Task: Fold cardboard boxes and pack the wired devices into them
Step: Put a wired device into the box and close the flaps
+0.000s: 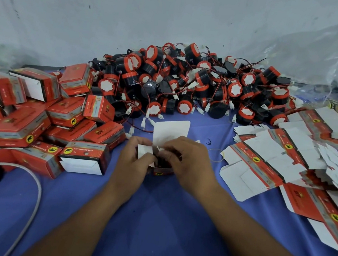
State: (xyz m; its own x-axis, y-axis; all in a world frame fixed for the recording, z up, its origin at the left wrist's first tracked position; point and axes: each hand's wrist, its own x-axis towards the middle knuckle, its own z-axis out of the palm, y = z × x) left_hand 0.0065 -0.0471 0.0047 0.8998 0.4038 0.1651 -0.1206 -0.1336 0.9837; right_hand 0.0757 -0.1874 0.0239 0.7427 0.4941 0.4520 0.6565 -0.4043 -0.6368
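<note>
Head view, packing station. Both hands meet at the middle of the table (154, 220), which is covered in blue cloth, working one small red box (160, 171) that sits on the cloth directly under them. Left hand (134, 157) is curled around the box's left side, fingers closed onto a white side flap (143, 151). Right hand (185, 158) is curled over the right side and top, fingertips pinching down at the box mouth. The long white lid flap (171, 131) stands up on the far side, away from the person. Something dark shows inside the opening — probably a device already seated, but too hidden to confirm.

Key relation: the open mouth faces up and the lid flap hinges at the far edge, so closing means side flaps inward first, then the lid pulled toward the person. The right hand looks nearer the lid.

Surroundings: pile of wired devices (189, 82) just beyond the box, loose white connectors trailing close to the lid flap — a stray lead could snag in the fold. Stack of finished boxes (39, 118) to the left; flat unfolded blanks (275, 160) to the right, clear of the hands. A rubber band (216, 155) lies just right of the right hand. White cable (32, 186) at near left, well apart

Judged step: tucking flaps, box nearly closed
</note>
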